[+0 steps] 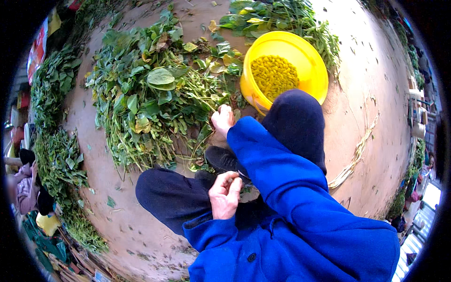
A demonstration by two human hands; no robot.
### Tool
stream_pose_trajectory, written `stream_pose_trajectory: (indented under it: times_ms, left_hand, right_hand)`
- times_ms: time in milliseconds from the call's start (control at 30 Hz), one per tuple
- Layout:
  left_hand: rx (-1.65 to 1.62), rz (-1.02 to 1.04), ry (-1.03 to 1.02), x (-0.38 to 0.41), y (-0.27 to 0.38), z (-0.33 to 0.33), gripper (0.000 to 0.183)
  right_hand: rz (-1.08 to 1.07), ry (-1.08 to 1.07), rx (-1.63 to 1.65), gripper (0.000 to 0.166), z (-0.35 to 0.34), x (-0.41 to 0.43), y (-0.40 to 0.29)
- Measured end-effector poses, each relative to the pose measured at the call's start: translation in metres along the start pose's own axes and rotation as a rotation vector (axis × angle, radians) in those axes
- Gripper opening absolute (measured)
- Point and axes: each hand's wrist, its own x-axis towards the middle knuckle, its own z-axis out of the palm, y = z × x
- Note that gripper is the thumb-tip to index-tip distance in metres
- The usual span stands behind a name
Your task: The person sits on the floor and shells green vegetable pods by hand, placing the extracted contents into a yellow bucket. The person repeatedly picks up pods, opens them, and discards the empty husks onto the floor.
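My right hand (223, 120), at the end of an outstretched blue sleeve, is at the right edge of a heap of leafy bean plants (141, 88), by its pale stems; its fingers are bent, and whether they grip a stem cannot be told. Over my lap, my left hand (225, 194) has its thumb and fingertips close together, and nothing can be made out between them. Just beyond my knee stands a yellow plastic bucket (310, 67), tilted in view, with shelled beans or small pods (275, 75) heaped inside.
Black shoes (221, 158) rest between the heap and my body. More leafy plants (275, 16) lie behind the bucket, and another row (58, 151) runs along the left. A bundle of dry fibres (356, 158) lies on the floor at right. A person (28, 187) sits at the far left.
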Motion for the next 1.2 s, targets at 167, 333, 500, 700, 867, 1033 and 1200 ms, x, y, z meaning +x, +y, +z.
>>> stream_pose_trajectory:
  times_ms: [167, 333, 500, 700, 867, 1033, 1200]
  left_hand:
    - [0.060, 0.025, -0.029, 0.005, -0.005, -0.003, 0.014]
    - [0.050, -0.008, -0.015, 0.005, -0.008, -0.004, 0.013]
    - [0.022, -0.073, -0.033, 0.007, -0.002, 0.000, 0.014]
    - [0.143, 0.079, -0.006, 0.010, -0.010, 0.002, 0.012]
    - [0.110, -0.003, 0.009, 0.004, -0.007, 0.003, 0.016]
    - [0.187, 0.189, 0.039, -0.001, -0.009, -0.007, 0.019]
    - [0.204, 0.319, 0.016, -0.004, -0.011, -0.011, 0.020]
  right_hand:
    - [-0.341, -0.081, -0.315, 0.016, 0.007, 0.044, 0.002]
    - [-0.094, -0.404, -0.238, 0.035, 0.006, 0.028, -0.024]
    - [-0.120, -0.241, -0.155, 0.031, 0.007, 0.021, -0.056]
    - [0.420, -0.675, 0.700, 0.018, -0.008, 0.026, -0.111]
    - [-0.014, -0.485, 0.493, 0.017, -0.035, -0.004, -0.162]
    - [-0.317, -0.423, 0.314, 0.023, -0.046, -0.058, -0.190]
    - [-0.327, -0.313, 0.135, 0.020, -0.044, -0.070, -0.180]
